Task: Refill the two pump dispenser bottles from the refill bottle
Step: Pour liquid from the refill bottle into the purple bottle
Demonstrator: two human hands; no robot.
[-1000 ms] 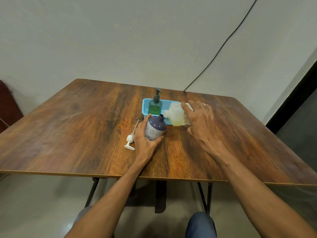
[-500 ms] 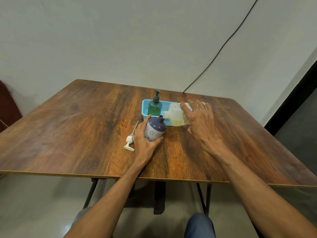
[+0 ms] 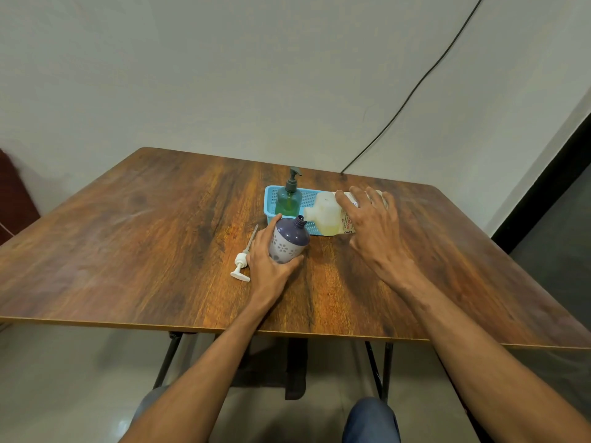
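My left hand grips a purple bottle with white flower prints, its neck uncapped and tilted to the right. My right hand holds the translucent refill bottle on its side, yellowish liquid inside, its mouth at the purple bottle's neck. The white pump head with its tube lies on the table left of my left hand. A green pump dispenser with its dark pump fitted stands in the blue basket.
The wooden table ends in a front edge close to my lap. A black cable runs down the wall behind the basket. A dark red object sits at the far left.
Both hands keep their grips with the refill bottle held tipped at the purple bottle's neck; nothing has visibly moved apart from a slight shift of the view.
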